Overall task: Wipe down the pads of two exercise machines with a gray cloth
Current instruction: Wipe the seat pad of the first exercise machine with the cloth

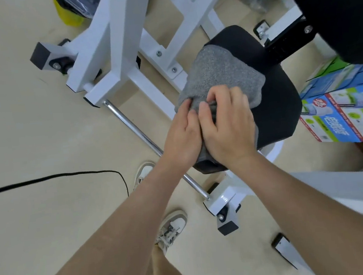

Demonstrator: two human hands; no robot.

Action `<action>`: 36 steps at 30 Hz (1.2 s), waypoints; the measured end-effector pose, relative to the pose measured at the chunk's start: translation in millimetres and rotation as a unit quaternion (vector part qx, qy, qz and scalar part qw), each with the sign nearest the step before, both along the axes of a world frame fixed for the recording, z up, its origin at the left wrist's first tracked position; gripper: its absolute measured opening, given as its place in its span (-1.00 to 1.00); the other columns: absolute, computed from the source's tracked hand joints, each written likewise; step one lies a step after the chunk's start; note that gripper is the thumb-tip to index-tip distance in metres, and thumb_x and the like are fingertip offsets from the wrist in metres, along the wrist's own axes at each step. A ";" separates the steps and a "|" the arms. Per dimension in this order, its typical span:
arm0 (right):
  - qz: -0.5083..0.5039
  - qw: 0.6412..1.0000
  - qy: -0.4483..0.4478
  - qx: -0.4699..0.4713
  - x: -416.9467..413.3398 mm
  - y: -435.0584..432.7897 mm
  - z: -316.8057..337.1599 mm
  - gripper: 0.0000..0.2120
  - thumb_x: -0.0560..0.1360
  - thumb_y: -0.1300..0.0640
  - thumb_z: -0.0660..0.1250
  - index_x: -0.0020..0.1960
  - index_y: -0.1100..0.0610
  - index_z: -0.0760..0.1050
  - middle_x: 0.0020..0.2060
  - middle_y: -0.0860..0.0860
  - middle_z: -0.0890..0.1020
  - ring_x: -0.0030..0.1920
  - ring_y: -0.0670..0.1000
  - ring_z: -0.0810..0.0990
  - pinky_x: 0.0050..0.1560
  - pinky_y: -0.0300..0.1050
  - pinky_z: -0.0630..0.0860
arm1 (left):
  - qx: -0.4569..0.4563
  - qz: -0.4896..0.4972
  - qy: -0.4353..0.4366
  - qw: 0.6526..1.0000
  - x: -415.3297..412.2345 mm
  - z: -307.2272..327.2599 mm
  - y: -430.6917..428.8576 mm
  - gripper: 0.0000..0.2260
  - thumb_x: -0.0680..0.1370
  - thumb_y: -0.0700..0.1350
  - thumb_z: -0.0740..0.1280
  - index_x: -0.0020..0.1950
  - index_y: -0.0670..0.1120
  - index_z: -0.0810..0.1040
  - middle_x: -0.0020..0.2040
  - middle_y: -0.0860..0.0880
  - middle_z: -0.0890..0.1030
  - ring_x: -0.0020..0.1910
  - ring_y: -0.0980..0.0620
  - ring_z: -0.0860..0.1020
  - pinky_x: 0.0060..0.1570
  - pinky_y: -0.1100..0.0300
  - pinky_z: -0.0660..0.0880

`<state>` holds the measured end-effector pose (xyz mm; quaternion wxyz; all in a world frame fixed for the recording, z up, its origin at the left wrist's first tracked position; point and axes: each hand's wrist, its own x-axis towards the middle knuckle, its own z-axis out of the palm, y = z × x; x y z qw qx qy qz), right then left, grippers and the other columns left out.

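Note:
A gray cloth (219,76) lies spread over the near-left part of a black seat pad (277,108) on a white exercise machine. My left hand (181,135) and my right hand (226,124) sit side by side on the cloth's near edge. The fingers of both hands are curled and pinch bunched folds of the cloth. A second black pad (336,9) fills the top right corner. The pad's near-left corner is hidden under my hands.
The machine's white frame (110,55) and a chrome bar (145,138) run across the beige floor. Printed cardboard boxes (346,108) stand at the right. A black cable (69,176) lies at the left, a yellow bin (69,15) at top left. My shoes (171,229) are below.

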<state>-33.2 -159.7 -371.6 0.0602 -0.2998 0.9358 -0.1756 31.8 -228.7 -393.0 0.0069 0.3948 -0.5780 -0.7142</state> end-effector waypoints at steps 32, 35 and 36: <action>0.091 0.985 -0.103 0.105 -98.4 47.6 -34.5 -0.43 0.60 -0.19 -0.11 0.57 -0.09 -0.10 0.57 -0.12 -0.06 0.55 -0.12 -0.11 0.52 0.03 -0.07 | -0.472 -0.335 -0.170 0.797 -78.9 14.8 1.1 -0.42 0.66 -0.03 0.01 0.51 -0.37 -0.11 0.50 -0.39 0.07 0.40 -0.32 0.26 0.29 -0.05 0.30; 0.018 0.989 -0.100 0.109 -125.5 35.2 -47.2 -0.41 0.60 -0.19 -0.12 0.58 -0.06 -0.11 0.58 -0.09 -0.07 0.55 -0.09 -0.12 0.52 0.06 -0.08 | -0.502 -0.344 -0.194 0.769 -120.6 3.3 -9.4 -0.39 0.64 0.05 -0.02 0.55 -0.27 -0.13 0.54 -0.36 -0.07 0.52 -0.30 0.00 0.46 -0.08 0.04; -0.009 0.989 -0.099 0.112 -129.1 35.5 -49.9 -0.41 0.60 -0.18 -0.13 0.58 -0.03 -0.11 0.58 -0.08 -0.08 0.56 -0.08 -0.13 0.52 0.07 -0.09 | -0.519 -0.361 -0.195 0.750 -131.4 -2.3 -12.0 -0.38 0.63 0.08 -0.05 0.56 -0.24 -0.13 0.55 -0.32 -0.11 0.54 -0.27 -0.07 0.48 -0.08 -0.02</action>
